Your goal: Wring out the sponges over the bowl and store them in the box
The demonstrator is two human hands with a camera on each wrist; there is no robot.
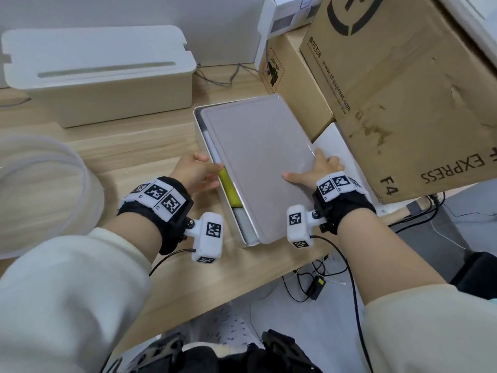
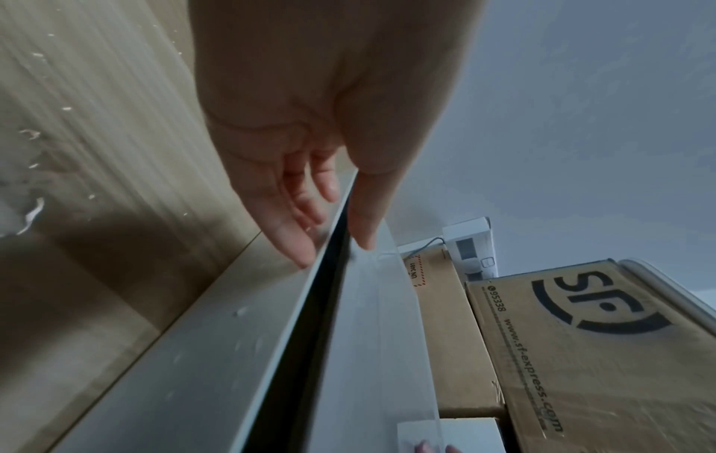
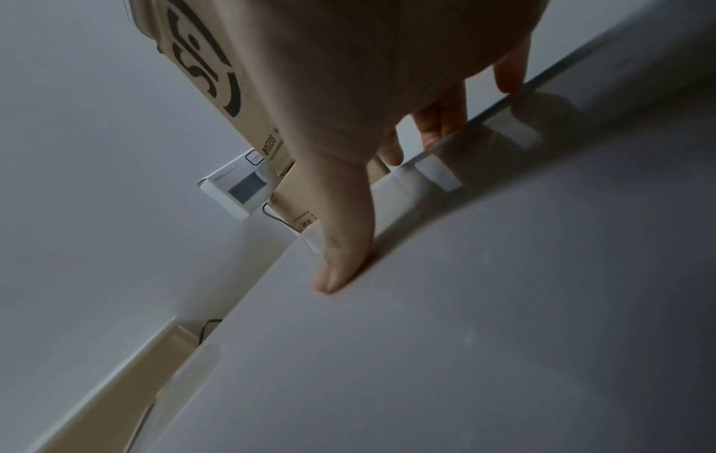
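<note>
Both forearms reach forward in cream sleeves, each wrist wrapped in a black band. The left hand (image 1: 195,172) sits at the left edge of the lid (image 1: 258,160), thumb on top, fingers (image 2: 310,211) straight and lying beneath the edge. The right hand (image 1: 313,170) holds the lid's right edge, thumb flat on top, 4 fingers (image 3: 441,119) over the far side.

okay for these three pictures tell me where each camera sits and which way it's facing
Head: worn on the head, facing forward and down at the box, its lid and a yellow sponge; both forearms, left hand and right hand show.
Left wrist: looks along the left hand at the lid's edge.
Right wrist: looks along the right hand across the lid top.
Shared: all three show the lid and the SF cardboard carton.
</note>
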